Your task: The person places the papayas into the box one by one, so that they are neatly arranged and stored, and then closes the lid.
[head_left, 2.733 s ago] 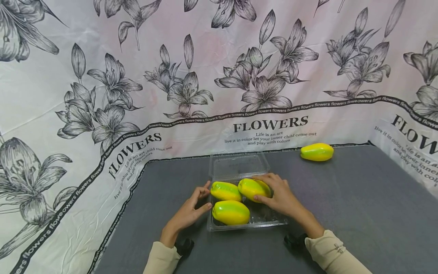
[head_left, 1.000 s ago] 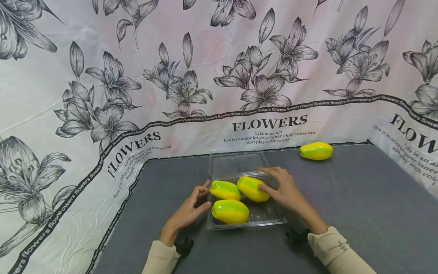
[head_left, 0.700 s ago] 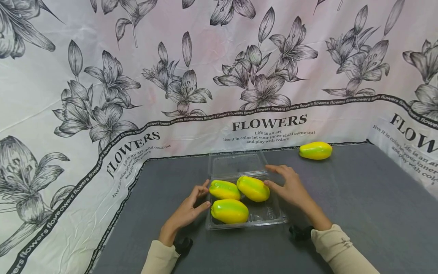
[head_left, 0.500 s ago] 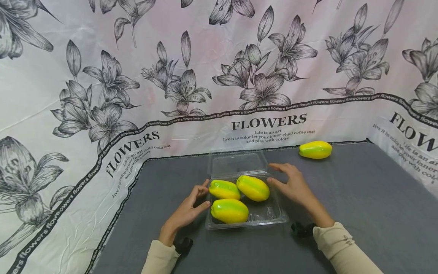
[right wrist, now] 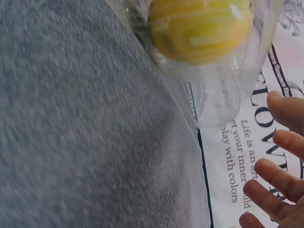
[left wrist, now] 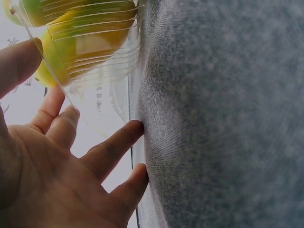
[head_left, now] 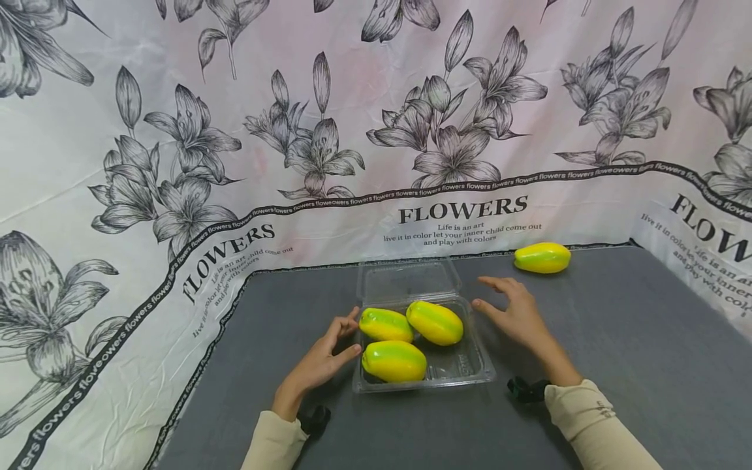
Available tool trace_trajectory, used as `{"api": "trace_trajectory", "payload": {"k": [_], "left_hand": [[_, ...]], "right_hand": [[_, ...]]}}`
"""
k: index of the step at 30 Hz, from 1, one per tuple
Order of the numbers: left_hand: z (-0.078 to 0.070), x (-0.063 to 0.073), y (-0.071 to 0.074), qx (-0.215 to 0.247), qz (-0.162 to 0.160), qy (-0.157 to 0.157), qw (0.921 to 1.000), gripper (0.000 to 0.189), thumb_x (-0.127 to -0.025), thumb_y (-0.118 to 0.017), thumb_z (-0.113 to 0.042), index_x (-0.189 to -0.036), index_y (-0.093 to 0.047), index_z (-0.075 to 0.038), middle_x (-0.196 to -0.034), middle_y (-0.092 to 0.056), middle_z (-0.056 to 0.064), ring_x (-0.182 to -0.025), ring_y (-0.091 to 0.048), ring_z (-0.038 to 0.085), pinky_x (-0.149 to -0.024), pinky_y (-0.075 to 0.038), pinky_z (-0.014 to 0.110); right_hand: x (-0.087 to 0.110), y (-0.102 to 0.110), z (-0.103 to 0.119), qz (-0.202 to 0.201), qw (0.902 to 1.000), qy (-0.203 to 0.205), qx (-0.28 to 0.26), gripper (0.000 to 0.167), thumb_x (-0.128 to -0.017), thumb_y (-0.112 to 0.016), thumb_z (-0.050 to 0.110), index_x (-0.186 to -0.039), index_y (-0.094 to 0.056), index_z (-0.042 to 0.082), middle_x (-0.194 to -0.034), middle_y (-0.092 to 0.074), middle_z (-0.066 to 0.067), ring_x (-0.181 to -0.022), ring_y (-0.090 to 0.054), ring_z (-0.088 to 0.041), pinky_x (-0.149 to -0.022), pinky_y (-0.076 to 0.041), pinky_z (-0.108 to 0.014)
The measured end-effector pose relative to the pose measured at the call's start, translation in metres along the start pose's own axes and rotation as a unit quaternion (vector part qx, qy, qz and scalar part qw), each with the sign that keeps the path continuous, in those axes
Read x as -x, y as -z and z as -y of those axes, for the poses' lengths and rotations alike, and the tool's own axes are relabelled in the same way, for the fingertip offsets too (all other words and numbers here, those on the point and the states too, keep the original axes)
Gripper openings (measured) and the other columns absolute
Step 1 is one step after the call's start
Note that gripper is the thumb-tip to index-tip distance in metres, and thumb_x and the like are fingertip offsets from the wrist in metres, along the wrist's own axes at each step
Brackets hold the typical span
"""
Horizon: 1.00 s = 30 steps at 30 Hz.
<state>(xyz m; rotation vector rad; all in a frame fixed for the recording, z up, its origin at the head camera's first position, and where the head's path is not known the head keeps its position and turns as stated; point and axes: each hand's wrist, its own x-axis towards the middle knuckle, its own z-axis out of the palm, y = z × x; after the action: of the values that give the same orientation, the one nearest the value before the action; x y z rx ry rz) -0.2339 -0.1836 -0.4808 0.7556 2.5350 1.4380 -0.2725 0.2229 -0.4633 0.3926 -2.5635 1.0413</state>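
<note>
A clear plastic clamshell box (head_left: 449,370) lies with its lid (head_left: 408,281) folded back. Inside are three yellow-green papayas: one at the back left (head_left: 385,325), one at the back right (head_left: 435,323) and one at the front left (head_left: 394,361). My left hand (head_left: 317,362) rests at the box's left side, thumb and fingertips right at the rim (left wrist: 50,66), other fingertips down on the grey cloth. My right hand (head_left: 519,320) hovers just right of the box, fingers spread and holding nothing; the right wrist view shows those fingers (right wrist: 273,178) apart from the box wall.
A fourth yellow-green papaya (head_left: 542,258) lies at the back right, near the table's far edge. Grey cloth covers the table (head_left: 411,431). A white curtain (head_left: 329,235) printed with flowers hangs behind and along the sides.
My right hand has let go of the back right papaya and moved right, out past the box's edge. That papaya stays in the box. My left hand has hardly moved.
</note>
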Motion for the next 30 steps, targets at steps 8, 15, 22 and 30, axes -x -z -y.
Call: {"api": "trace_trajectory", "payload": {"k": [8,15,22,30], "left_hand": [[0.001,0.0,-0.002,-0.002,-0.002,-0.004,1.0,0.039,-0.105,-0.059,-0.022,-0.135,-0.041,-0.008,-0.172,-0.017,0.002,-0.149,-0.039,0.036,-0.118,-0.029,0.066],[0.002,0.0,-0.002,-0.002,0.0,-0.008,1.0,0.038,-0.105,-0.059,-0.021,-0.134,-0.041,-0.006,-0.172,-0.017,0.003,-0.149,-0.039,0.037,-0.118,-0.029,0.066],[0.0,0.0,-0.002,0.001,-0.002,0.0,1.0,0.038,-0.104,-0.059,-0.021,-0.135,-0.042,-0.005,-0.172,-0.018,0.002,-0.149,-0.04,0.036,-0.118,-0.028,0.066],[0.0,0.0,-0.002,-0.001,-0.006,0.0,1.0,0.039,-0.104,-0.059,-0.024,-0.135,-0.043,-0.006,-0.172,-0.019,0.002,-0.149,-0.04,0.035,-0.119,-0.029,0.064]], "right_hand": [[0.0,0.008,-0.013,-0.009,0.9999,-0.006,0.012,0.052,-0.093,-0.075,0.021,-0.139,-0.059,0.001,-0.128,-0.062,-0.029,-0.114,-0.056,-0.047,-0.091,-0.044,-0.064],[-0.002,0.014,-0.025,-0.021,0.9993,-0.02,0.024,0.052,-0.093,-0.075,0.022,-0.138,-0.059,0.001,-0.13,-0.061,-0.029,-0.118,-0.053,-0.048,-0.095,-0.036,-0.071],[-0.006,0.022,-0.039,-0.056,0.9979,-0.02,0.026,0.052,-0.091,-0.078,0.02,-0.136,-0.06,0.0,-0.137,-0.058,-0.031,-0.129,-0.044,-0.054,-0.097,-0.024,-0.08],[-0.012,0.035,-0.059,-0.069,0.9969,-0.027,0.027,0.052,-0.091,-0.078,0.023,-0.135,-0.061,0.0,-0.136,-0.06,-0.029,-0.129,-0.045,-0.055,-0.1,-0.023,-0.08]]}}
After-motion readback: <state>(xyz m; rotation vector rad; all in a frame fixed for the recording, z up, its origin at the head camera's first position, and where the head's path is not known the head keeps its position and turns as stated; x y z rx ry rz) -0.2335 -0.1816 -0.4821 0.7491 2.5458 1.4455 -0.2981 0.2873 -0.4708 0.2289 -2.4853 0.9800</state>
